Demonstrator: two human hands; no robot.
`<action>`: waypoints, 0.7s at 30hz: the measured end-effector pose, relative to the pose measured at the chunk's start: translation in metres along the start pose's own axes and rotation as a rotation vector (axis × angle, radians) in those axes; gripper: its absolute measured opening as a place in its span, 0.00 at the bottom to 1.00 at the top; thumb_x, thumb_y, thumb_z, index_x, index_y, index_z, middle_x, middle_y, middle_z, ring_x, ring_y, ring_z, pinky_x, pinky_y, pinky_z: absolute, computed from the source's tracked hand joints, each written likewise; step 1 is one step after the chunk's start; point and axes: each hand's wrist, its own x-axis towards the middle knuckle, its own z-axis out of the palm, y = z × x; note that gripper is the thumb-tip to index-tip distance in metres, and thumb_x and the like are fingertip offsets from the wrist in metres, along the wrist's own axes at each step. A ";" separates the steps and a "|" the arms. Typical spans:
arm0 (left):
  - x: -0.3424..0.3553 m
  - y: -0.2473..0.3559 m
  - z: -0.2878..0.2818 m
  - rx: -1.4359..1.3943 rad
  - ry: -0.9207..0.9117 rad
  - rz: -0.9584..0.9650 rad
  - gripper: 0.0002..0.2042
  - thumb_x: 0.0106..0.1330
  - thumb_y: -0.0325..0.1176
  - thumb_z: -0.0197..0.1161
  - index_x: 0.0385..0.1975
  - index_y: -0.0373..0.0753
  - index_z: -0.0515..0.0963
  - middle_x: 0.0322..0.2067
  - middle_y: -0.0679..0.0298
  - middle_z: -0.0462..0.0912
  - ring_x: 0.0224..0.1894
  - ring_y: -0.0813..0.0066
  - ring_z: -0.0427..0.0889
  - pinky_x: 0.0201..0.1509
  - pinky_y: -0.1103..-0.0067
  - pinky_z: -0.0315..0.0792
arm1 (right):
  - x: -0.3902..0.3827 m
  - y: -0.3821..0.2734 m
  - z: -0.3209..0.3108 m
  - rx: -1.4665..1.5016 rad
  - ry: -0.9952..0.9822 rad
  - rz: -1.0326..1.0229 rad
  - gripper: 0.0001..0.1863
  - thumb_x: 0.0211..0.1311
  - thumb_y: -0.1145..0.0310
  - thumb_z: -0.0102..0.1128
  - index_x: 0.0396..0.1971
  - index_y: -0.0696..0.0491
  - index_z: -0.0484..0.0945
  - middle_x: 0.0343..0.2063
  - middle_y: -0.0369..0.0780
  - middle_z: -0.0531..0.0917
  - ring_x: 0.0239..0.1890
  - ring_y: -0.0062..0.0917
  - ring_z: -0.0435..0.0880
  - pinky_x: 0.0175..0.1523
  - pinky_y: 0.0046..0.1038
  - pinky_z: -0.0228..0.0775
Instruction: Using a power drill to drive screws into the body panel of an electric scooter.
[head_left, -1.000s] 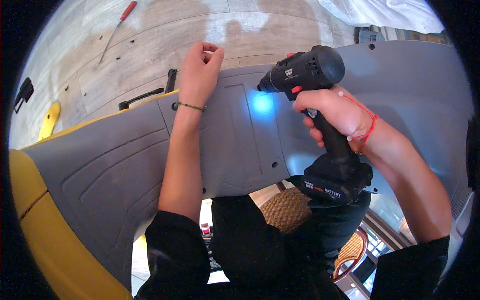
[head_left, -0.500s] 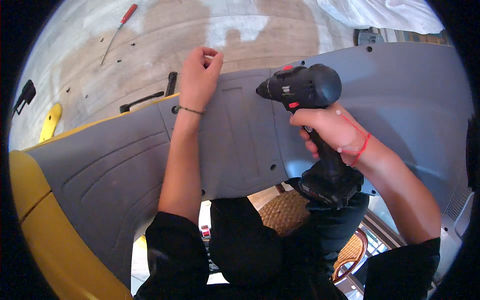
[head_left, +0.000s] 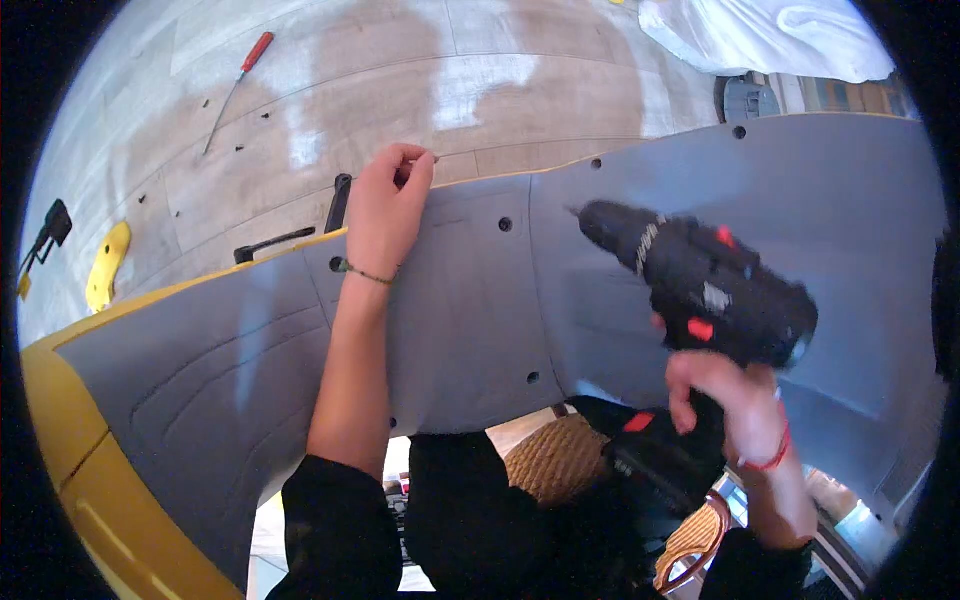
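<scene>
My right hand point(head_left: 725, 390) is wrapped round the grip of a black cordless drill point(head_left: 715, 285) with red accents, slightly blurred by motion. Its bit points to the far left, apart from the surface beneath. A large grey moulded panel point(head_left: 450, 330) with yellow edges lies across my lap. Several dark round holes dot it, one screw hole point(head_left: 505, 224) between my left hand and the drill. My left hand point(head_left: 390, 205) is over the panel's far edge, its fingers curled into a pinch. A tiny dark tip shows at the fingertips, too small to name.
On the floor beyond lie a red-handled screwdriver point(head_left: 238, 92), several small dark screws, a yellow curved piece point(head_left: 107, 266) and a black part point(head_left: 57, 222). White sheeting point(head_left: 770, 35) is at the far right. A woven seat point(head_left: 553, 460) shows beneath me.
The drill has swung right and toward me, uncovering the screw hole near its former tip. My left hand stays pinched near the far edge; the whole view has shifted slightly.
</scene>
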 end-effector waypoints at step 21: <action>-0.015 0.012 0.016 0.746 -0.080 0.390 0.10 0.62 0.41 0.59 0.30 0.42 0.82 0.27 0.60 0.74 0.32 0.60 0.77 0.35 0.68 0.71 | -0.040 0.139 -0.031 -0.078 -0.538 0.439 0.12 0.64 0.66 0.55 0.20 0.52 0.74 0.17 0.31 0.75 0.24 0.14 0.74 0.30 0.20 0.66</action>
